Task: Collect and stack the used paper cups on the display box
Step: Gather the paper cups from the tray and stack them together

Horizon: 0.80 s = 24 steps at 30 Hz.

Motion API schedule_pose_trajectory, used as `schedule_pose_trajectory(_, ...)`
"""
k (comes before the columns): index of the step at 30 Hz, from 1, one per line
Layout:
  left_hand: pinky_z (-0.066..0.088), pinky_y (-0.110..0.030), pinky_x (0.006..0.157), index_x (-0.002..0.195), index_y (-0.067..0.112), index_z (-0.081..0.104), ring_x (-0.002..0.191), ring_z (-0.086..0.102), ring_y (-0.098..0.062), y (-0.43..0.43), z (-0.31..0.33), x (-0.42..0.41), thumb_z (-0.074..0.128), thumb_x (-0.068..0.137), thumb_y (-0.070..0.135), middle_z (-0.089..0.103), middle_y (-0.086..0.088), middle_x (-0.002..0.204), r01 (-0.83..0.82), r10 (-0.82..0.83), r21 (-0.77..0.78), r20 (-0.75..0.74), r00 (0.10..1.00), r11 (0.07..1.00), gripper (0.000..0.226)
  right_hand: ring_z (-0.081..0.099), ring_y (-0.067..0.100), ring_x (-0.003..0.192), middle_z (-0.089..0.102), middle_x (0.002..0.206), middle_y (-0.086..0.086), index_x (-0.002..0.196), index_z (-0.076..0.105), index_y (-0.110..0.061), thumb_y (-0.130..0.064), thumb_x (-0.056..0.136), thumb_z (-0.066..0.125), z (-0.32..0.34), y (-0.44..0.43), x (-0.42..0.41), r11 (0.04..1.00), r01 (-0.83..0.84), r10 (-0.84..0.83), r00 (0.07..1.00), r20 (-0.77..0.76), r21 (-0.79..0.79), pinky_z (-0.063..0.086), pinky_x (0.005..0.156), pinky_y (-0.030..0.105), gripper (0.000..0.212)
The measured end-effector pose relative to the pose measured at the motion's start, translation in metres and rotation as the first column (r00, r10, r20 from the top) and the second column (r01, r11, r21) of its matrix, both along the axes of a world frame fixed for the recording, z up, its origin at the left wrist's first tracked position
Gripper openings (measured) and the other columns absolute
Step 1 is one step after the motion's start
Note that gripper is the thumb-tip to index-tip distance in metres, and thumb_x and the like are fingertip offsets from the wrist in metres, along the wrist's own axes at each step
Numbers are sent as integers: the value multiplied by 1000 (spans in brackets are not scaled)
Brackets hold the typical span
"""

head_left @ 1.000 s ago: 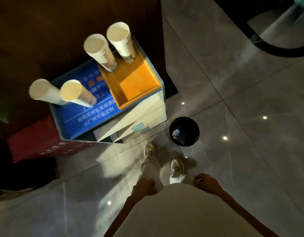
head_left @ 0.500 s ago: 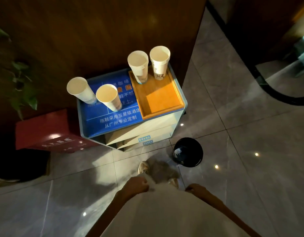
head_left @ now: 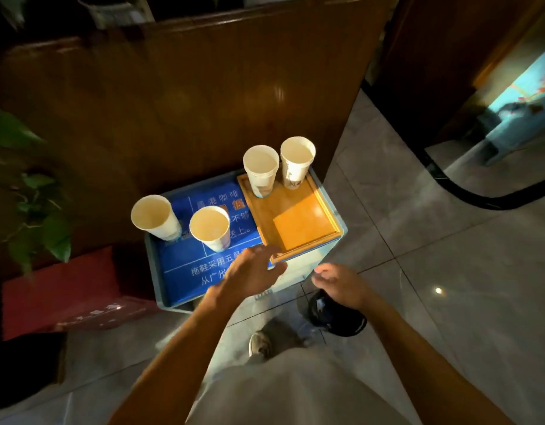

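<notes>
Several white paper cups stand upright on the display box (head_left: 185,274), which has a blue printed top. One cup (head_left: 156,217) is at the far left and a second (head_left: 211,228) is beside it. Two more, a plain cup (head_left: 261,170) and a printed cup (head_left: 296,162), stand at the back of a wooden tray (head_left: 323,210) on the box's right half. My left hand (head_left: 254,269) hovers over the box's front edge with fingers apart, holding nothing, just short of the second cup. My right hand (head_left: 341,283) is lower right, off the box, fingers loosely curled and empty.
A dark wooden panel (head_left: 188,102) rises behind the box. A red box (head_left: 65,289) lies on the floor at the left under a leafy plant (head_left: 34,210). A small black bin (head_left: 338,314) stands on the grey tiles under my right hand, near my shoe (head_left: 260,345).
Both hands have risen from my waist toward the box; the left now reaches over its front edge. The view has tilted up and come closer to the box.
</notes>
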<state>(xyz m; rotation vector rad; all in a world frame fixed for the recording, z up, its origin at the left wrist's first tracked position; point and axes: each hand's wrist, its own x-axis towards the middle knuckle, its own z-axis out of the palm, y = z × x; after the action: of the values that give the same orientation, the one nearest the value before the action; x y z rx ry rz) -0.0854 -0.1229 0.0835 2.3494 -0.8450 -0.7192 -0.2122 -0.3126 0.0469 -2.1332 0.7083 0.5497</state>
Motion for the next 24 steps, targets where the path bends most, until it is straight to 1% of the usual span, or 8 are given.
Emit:
schedule_pose_trajectory(4,52,-32,85,120,22,62,100,67,-26,-52,41,69,64,87,38,70,-5,118,-2,8,-45,137,991,999,36,58,15,113,62,127,1,122,57,-24,-42,86,61,32,-48,80,998,-27,32,996,82,-55,44,96,30,41)
schedule_pose_trajectory(8,48,-31,77,121,23,60,95,66,-27,-64,67,101,67,84,37,69,-9,117,-15,16,-5,242,970,1000,40,57,20,116,60,128,2,125,53,-25,-45,84,60,59,-58,127,984,-58,88,980,181,-166,45,96,35,46)
schedule_pose_trajectory(11,52,-38,88,127,22,57,108,63,-32,-68,77,118,68,82,36,65,-12,125,-34,30,11,281,959,999,49,58,25,115,62,126,5,128,53,-23,-42,83,60,69,-62,151,960,-74,147,954,262,-269,46,94,35,49)
schedule_pose_trajectory(16,44,-46,105,142,21,40,129,48,-29,-90,70,152,74,76,38,47,-10,144,-67,41,74,310,950,995,76,50,27,125,53,138,4,136,42,-27,-43,75,67,72,-74,202,924,-62,220,894,391,-378,43,94,33,68)
schedule_pose_trajectory(18,40,-52,109,147,23,29,138,36,-31,-104,60,167,77,73,42,34,-10,153,-86,29,168,313,949,982,91,29,28,141,36,152,4,144,25,-32,-45,71,74,65,-82,230,909,-134,278,900,336,-394,32,109,44,88)
schedule_pose_trajectory(20,37,-57,110,149,26,21,142,27,-36,-113,50,173,81,68,45,22,-11,157,-81,2,252,298,955,964,103,7,34,146,14,159,9,145,7,-41,-45,64,81,57,-84,246,905,-200,314,910,270,-376,23,111,56,109)
schedule_pose_trajectory(22,36,-59,109,149,31,17,142,23,-38,-122,40,179,84,64,45,17,-11,158,-97,12,308,269,963,946,109,-1,42,144,2,159,15,142,-1,-46,-43,57,86,47,-89,260,893,-250,351,907,233,-374,25,107,63,122)
schedule_pose_trajectory(24,38,-59,107,148,34,17,139,26,-40,-128,32,184,86,63,42,19,-11,156,-118,37,338,236,971,934,110,3,46,142,3,157,18,142,-2,-47,-45,51,87,40,-90,271,855,-315,414,893,177,-413,25,107,62,127)
